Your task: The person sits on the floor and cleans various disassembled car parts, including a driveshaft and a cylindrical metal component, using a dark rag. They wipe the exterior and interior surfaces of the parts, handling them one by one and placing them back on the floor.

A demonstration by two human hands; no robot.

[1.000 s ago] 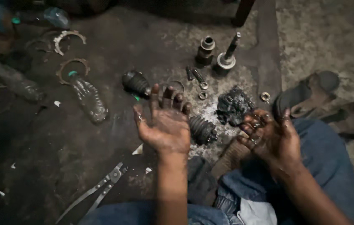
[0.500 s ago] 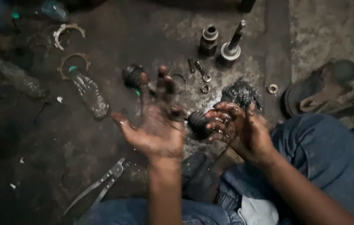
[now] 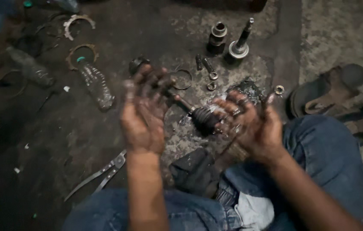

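Observation:
My left hand (image 3: 145, 113) is held palm up over the greasy floor, fingers spread, dark with grease and holding nothing. My right hand (image 3: 250, 124) is also palm up, fingers curled loosely and smeared with shiny grease; nothing solid shows in it. Between and below the hands lies a drive shaft with a black ribbed rubber boot (image 3: 203, 119) on the floor, its thin rod running up-left toward a dark joint end (image 3: 138, 64) partly hidden by my left fingers.
Long-handled pliers (image 3: 100, 175) lie lower left. A clear plastic bottle (image 3: 96, 83) and metal rings (image 3: 79, 21) sit upper left. A stub shaft (image 3: 240, 42), a sleeve (image 3: 217, 36), a wire ring (image 3: 182, 79), small nuts and a sandal (image 3: 327, 92) lie ahead. A dark rag (image 3: 194, 171) rests by my knee.
Both hands have turned and drifted slightly, the left moving up over the joint end and the right spreading away to the right. The camera has shifted a little.

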